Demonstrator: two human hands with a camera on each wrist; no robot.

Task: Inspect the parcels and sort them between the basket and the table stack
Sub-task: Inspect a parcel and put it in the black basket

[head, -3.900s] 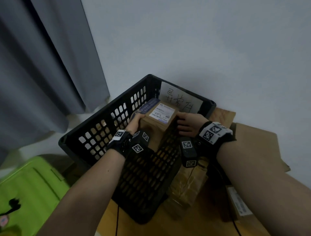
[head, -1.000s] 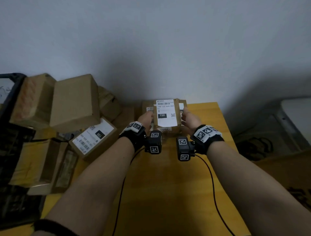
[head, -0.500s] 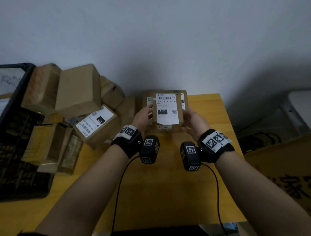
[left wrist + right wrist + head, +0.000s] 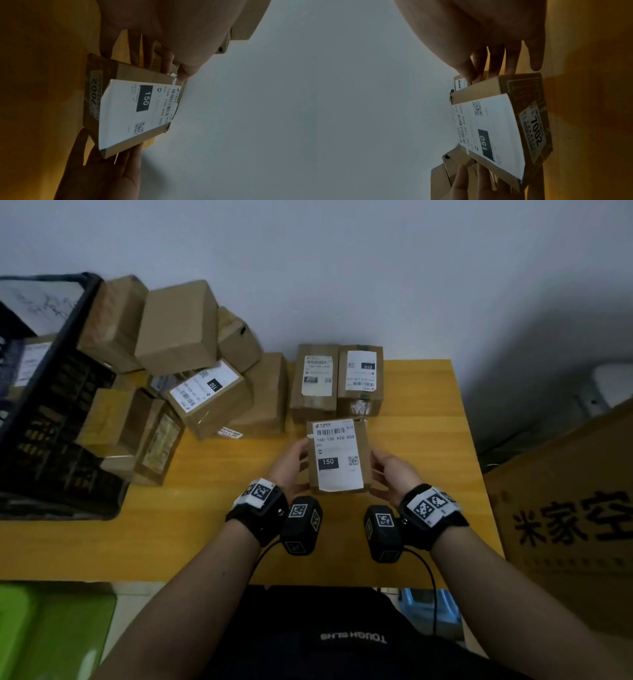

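A small brown parcel [image 4: 337, 457] with a white label reading 150 sits between my two hands, low over the yellow table [image 4: 205, 525]. My left hand [image 4: 291, 462] grips its left side, thumb at the top corner and fingers along the side. My right hand [image 4: 388, 470] grips the right side the same way. The left wrist view shows the parcel [image 4: 137, 108] tilted, label up. In the right wrist view a second sticker is visible on the parcel's end face [image 4: 532, 128]. The black basket [image 4: 51, 405] stands at the table's left end.
Two labelled parcels [image 4: 317, 381] [image 4: 359, 378] stand side by side against the wall behind the held one. A loose pile of brown parcels [image 4: 191, 364] leans between them and the basket. A big printed carton [image 4: 565, 508] stands right of the table, a green object [image 4: 51, 628] lower left.
Earlier my hands held a parcel in the basket. Over the last second the 150 parcel came away from the two parcels by the wall and moved toward me.
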